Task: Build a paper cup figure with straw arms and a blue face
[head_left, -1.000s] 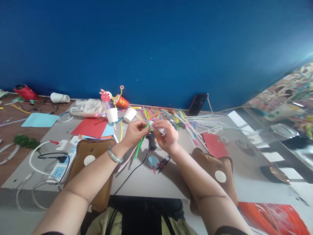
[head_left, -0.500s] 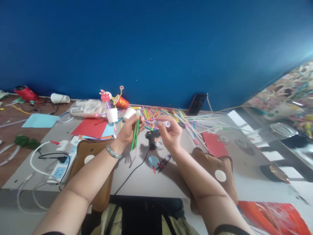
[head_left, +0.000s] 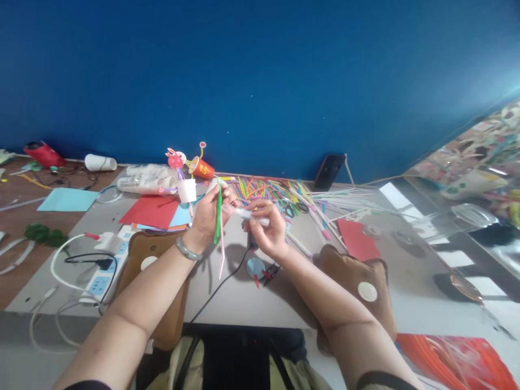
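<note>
My left hand (head_left: 203,219) is closed around several green straws (head_left: 218,219), which hang down from its fingers. A thin pale pink straw (head_left: 221,254) with a bent end also hangs below it. My right hand (head_left: 271,232) grips a white marker-like tube (head_left: 260,220), whose tip points left and reaches a small pinkish piece at my left fingertips. Blur leaves that contact unclear. Beneath my right hand lies a black glue gun (head_left: 252,238), mostly covered. A pale blue disc (head_left: 255,268) and small dark snips (head_left: 271,273) rest on the table nearer to me.
Many coloured straws (head_left: 252,189) lie heaped along the wall. Paper cups (head_left: 186,190) with decorations stand behind my left hand. A power strip (head_left: 97,281) with cables is at left. Brown pouches (head_left: 359,287) flank my forearms. A phone (head_left: 328,172) leans on the wall.
My right hand has moved left and turned the white tube toward my left hand. My left hand has shifted slightly left, with the green straws now hanging more upright.
</note>
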`<state>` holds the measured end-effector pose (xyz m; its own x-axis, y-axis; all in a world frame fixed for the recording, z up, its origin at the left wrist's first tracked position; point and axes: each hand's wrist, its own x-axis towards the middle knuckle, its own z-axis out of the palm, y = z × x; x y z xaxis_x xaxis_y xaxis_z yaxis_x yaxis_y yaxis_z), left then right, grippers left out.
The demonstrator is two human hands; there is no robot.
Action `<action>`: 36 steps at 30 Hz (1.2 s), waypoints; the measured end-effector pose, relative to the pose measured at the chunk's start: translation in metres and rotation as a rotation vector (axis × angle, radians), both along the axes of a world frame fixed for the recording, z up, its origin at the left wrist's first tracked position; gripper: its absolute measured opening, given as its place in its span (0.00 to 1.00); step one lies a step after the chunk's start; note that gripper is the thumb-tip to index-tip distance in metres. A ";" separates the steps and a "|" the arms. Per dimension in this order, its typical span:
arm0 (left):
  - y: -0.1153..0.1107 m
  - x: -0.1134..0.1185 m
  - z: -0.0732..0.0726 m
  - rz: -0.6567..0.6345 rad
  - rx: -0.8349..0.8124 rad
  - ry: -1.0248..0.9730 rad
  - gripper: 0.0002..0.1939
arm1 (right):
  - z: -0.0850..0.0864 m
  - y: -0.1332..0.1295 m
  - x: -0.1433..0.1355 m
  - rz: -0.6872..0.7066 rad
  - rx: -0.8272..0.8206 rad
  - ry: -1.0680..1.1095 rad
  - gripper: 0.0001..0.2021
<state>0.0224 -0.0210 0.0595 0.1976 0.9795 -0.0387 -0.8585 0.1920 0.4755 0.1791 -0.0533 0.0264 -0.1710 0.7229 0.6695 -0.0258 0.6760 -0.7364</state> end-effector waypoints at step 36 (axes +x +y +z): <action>0.012 -0.004 -0.018 0.073 0.014 0.102 0.11 | 0.048 0.021 0.040 -0.295 -0.172 -0.919 0.13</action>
